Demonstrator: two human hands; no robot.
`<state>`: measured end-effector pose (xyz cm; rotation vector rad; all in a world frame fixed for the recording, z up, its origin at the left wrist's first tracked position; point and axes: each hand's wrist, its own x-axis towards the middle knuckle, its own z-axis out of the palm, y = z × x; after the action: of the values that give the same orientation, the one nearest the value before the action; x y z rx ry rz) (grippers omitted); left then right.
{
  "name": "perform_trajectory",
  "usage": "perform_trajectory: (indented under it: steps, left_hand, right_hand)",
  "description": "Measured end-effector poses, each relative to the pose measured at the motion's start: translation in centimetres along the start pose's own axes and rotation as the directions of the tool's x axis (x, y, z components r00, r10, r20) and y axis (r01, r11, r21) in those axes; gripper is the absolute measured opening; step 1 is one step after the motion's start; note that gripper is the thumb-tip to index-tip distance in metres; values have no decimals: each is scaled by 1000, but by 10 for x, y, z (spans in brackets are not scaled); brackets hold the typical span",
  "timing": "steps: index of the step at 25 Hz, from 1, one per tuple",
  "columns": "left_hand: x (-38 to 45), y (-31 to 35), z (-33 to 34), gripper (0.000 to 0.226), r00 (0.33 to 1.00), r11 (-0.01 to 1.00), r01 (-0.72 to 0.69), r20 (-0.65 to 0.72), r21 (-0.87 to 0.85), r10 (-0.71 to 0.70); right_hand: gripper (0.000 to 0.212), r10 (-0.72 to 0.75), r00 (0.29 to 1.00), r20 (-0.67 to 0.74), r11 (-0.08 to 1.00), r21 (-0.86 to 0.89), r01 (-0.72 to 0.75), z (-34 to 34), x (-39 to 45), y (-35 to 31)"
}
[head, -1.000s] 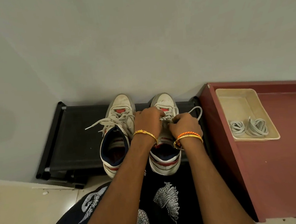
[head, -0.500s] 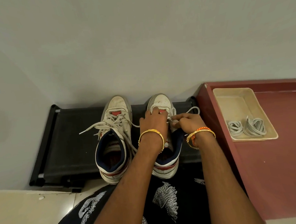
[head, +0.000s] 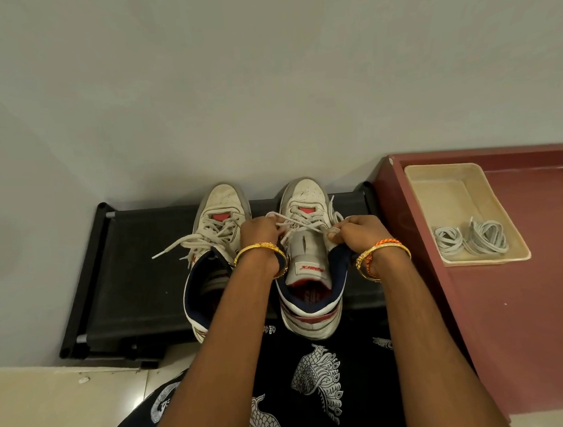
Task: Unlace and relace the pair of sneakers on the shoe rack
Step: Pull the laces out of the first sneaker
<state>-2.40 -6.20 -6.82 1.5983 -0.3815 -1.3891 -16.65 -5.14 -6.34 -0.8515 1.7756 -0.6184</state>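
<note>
Two white sneakers with navy collars stand side by side on a black shoe rack (head: pixel 135 283), toes to the wall. The left sneaker (head: pixel 214 231) has loose untied laces spilling to the left. On the right sneaker (head: pixel 309 278) the tongue is exposed and the upper laces are slack. My left hand (head: pixel 258 233) pinches a lace of the right sneaker at its left eyelet row. At the right eyelet row my right hand (head: pixel 358 233) pinches the other lace strand. Both wrists wear bangles.
A maroon cabinet top (head: pixel 529 296) adjoins the rack on the right. On it sits a cream tray (head: pixel 444 185) holding two bundles of grey spare laces (head: pixel 471 238). A grey wall stands right behind the shoes. My lap in black printed cloth lies below; tiled floor at lower left.
My hands have spread apart to either side of the right sneaker, drawing the lace looser and uncovering its tongue. The view has shifted slightly.
</note>
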Motion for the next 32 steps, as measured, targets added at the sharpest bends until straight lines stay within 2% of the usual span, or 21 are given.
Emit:
perform_trajectory:
  steps: [1, 2, 3, 4, 5, 6, 7, 9, 14, 16, 18, 20, 22, 24, 26, 28, 29, 30, 31, 32]
  left_hand:
    - [-4, 2, -1, 18, 996, 991, -84, -5, 102, 85]
    - [-9, 2, -2, 16, 968, 900, -246, 42, 358, 248]
    - [-14, -1, -2, 23, 901, 650, -412, 176, 639, 397]
    - [-22, -4, 0, 28, 816, 314, -509, 335, 801, 471]
    - [-27, -5, 2, 30, 745, 36, -546, 466, 837, 478]
    - [-32, -5, 6, 30, 709, -129, -551, 544, 825, 449]
    - [-33, -6, 9, 31, 697, -221, -547, 586, 807, 413]
    - [-32, -8, 12, 35, 715, -288, -525, 598, 801, 361]
    - [-25, -11, 17, 26, 765, -202, -480, 520, 854, 380]
    - [-26, -11, 16, 21, 764, -120, -489, 490, 864, 419]
    - [-28, -9, 12, 15, 757, 5, -510, 446, 860, 477]
    - [-27, 0, 6, 12, 766, 204, -489, 306, 848, 565]
    - [-24, 16, -3, 12, 807, 486, -432, 86, 759, 584]
    - [-22, 28, -15, 7, 864, 772, -409, -65, 487, 499]
    - [-23, 35, -25, 13, 924, 926, -349, -110, 142, 365]
    - [-22, 35, -31, 10, 956, 958, -279, -115, -73, 269]
    - [-22, 35, -32, 13, 957, 955, -280, -110, -99, 269]
    - [-20, 33, -30, 16, 941, 943, -331, -91, -27, 327]
    - [-19, 30, -28, 14, 900, 891, -423, -37, 166, 435]
    - [-20, 25, -23, 11, 842, 749, -513, 73, 419, 535]
  right_hand:
    - [11, -1, 1000, 6, 1000, -8, 2, 0, -1, -1]
    - [12, -1, 1000, 13, 1000, -17, 1, -1, -2, -2]
    - [14, -1, 1000, 23, 1000, -30, 2, -1, -3, -2]
    - [16, -5, 999, 34, 999, -41, 7, -3, -4, -3]
    - [16, -8, 999, 45, 999, -52, 10, -4, -4, -4]
    - [15, -7, 998, 55, 998, -61, 10, -5, -5, -5]
    - [14, -4, 998, 64, 998, -68, 8, -6, -6, -5]
    - [11, -2, 997, 75, 997, -75, 8, -6, -6, -6]
    - [13, 18, 997, 78, 998, -64, -13, -3, -3, -5]
    - [12, 26, 998, 65, 998, -51, -22, -3, -2, -5]
    - [14, 34, 997, 64, 998, -48, -30, -4, -3, -5]
    - [17, 48, 996, 72, 999, -30, -46, -5, -3, -5]
    - [16, 57, 995, 79, 998, 2, -58, -6, -3, -5]
    - [13, 65, 994, 91, 998, 13, -66, -6, -4, -6]
    - [10, 69, 993, 98, 998, 4, -70, -5, -6, -8]
    - [9, 66, 993, 93, 998, 1, -66, -4, -7, -9]
    - [10, 65, 994, 92, 998, 0, -66, -4, -8, -9]
    - [10, 64, 994, 91, 998, -6, -64, -4, -8, -9]
    - [11, 61, 994, 91, 998, -16, -60, -4, -8, -9]
    - [11, 55, 994, 90, 998, -27, -53, -3, -8, -8]
